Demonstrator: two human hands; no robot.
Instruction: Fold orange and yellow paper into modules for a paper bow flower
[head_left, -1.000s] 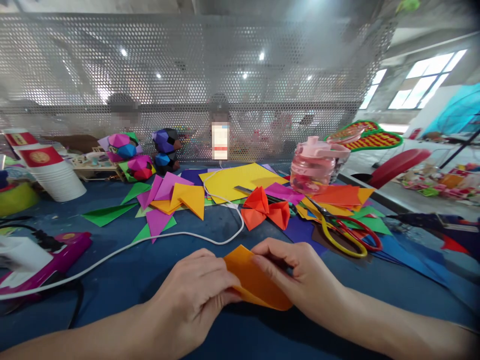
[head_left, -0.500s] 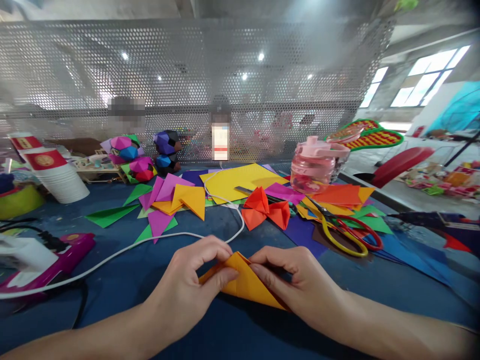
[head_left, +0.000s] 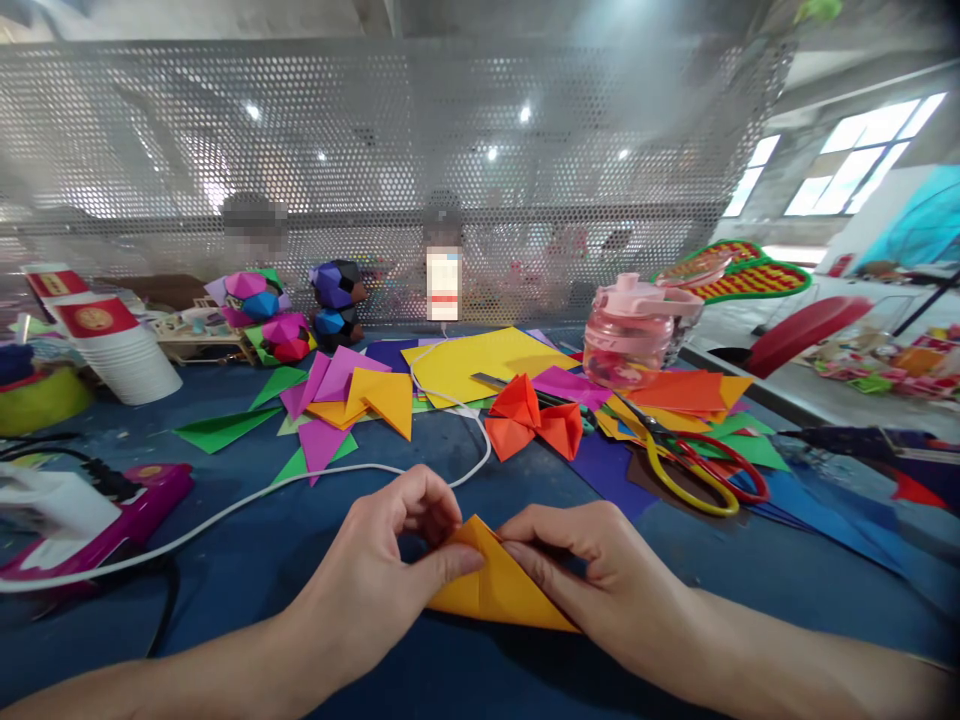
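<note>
A folded piece of orange-yellow paper (head_left: pixel 504 585) is held between my two hands over the blue table, its peak pointing away from me. My left hand (head_left: pixel 397 560) pinches its left side, the thumb lying flat across the front face and the fingers curled behind. On the right slope, my right hand (head_left: pixel 600 560) grips the edge between thumb and bent forefinger. Part of the sheet's left end is hidden behind my left hand. Just beyond the hands lies a folded orange-red paper shape (head_left: pixel 532 420).
Scissors with yellow and red handles (head_left: pixel 690 475) lie at right, near a pink bottle (head_left: pixel 630 330). A white cable (head_left: pixel 315 474) crosses the table from a purple power strip (head_left: pixel 150 510). Paper cups (head_left: pixel 124 350) stand left. Folded purple papers (head_left: pixel 349 375) and a yellow sheet (head_left: pixel 487 365) lie behind.
The orange-yellow paper has tipped slightly and shifted lower, showing more of its front face. My left thumb has slid a little right along it; the left fingers are more curled.
</note>
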